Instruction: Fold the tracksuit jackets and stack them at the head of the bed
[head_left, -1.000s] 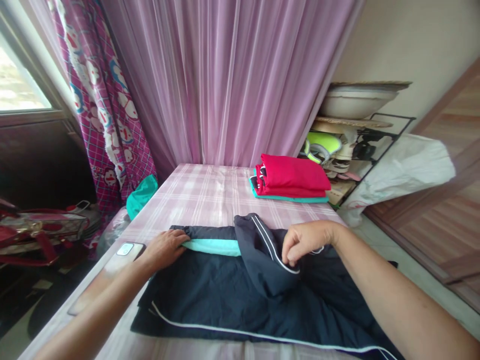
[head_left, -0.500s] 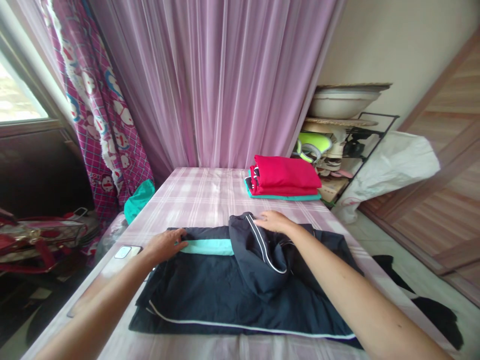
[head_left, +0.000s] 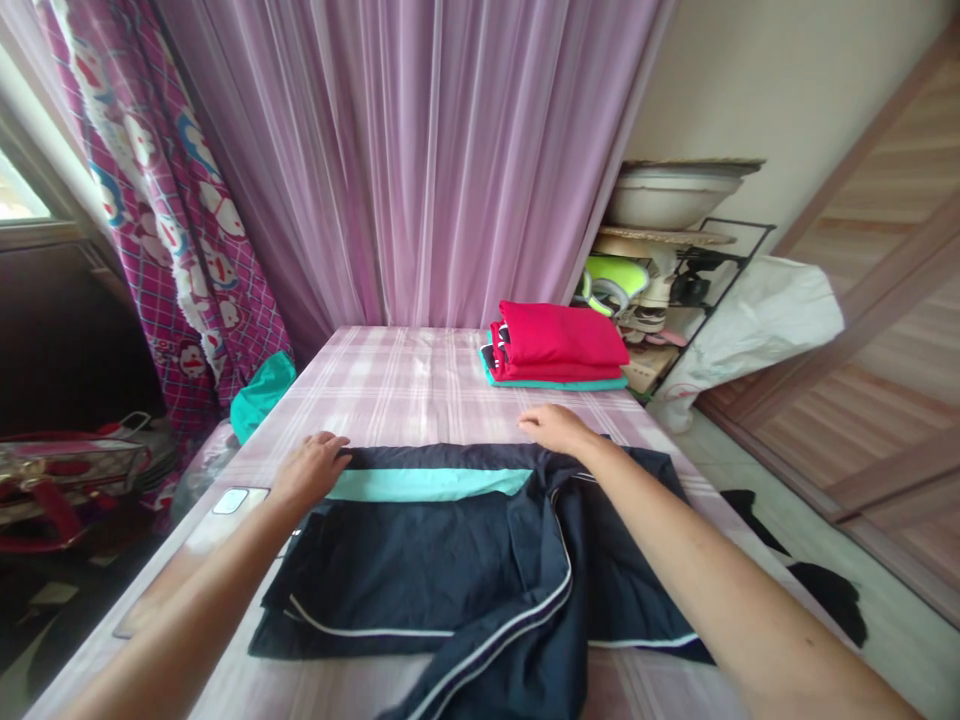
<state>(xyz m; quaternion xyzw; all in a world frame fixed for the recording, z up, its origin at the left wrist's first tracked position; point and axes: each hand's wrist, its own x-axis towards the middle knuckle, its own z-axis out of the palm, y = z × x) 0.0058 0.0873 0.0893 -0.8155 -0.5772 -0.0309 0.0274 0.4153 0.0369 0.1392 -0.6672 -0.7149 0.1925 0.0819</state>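
Note:
A dark navy jacket (head_left: pixel 442 560) with white piping and a mint-green strip (head_left: pixel 420 485) along its upper part lies spread across the table. One of its sleeves (head_left: pixel 525 620) runs toward me and leaves the bottom of the view. My left hand (head_left: pixel 319 462) rests at the jacket's upper left corner, fingers stretched and a little apart. By the jacket's upper edge, right of centre, is my right hand (head_left: pixel 559 430); its fingers are curled together and no cloth shows in them. My right forearm crosses over the jacket's right part.
A phone (head_left: pixel 187 560) lies on the checked tablecloth (head_left: pixel 405 380) under my left forearm. Folded red clothes (head_left: pixel 562 340) are stacked on a turquoise piece at the back right. A rack (head_left: pixel 720 290) with shoes and basins (head_left: pixel 675 195) stands beyond, beside a white sack (head_left: pixel 772 310).
The sleeve that lay bunched over the jacket's middle now stretches toward me, uncovering more of the mint strip. My right hand has left the sleeve. The view has shifted slightly.

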